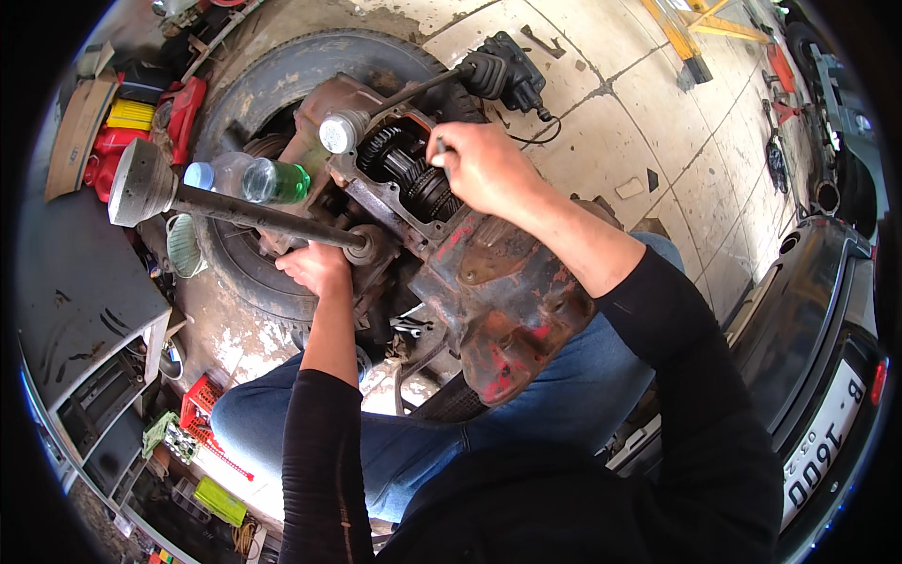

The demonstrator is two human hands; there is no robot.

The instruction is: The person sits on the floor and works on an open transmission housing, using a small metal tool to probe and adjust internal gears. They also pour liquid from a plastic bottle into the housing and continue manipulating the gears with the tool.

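Head view shows the rusty red gearbox lying on a tyre over the person's lap, its lower housing cut off by the jeans and its gears partly hidden in shadow. Right hand, palm down over the open top, is closed around a small tool whose kind cannot be made out. Left hand reaches up from below, fingers curled beneath the long shaft where it enters the case; whether it grips cannot be told.

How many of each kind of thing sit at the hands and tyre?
Rusty red metal gearbox housing: 1
Long dark steel shaft: 1
Black rubber tyre: 1
Clear plastic bottle, green base: 1
Hands, left and right: 2
Total: 6
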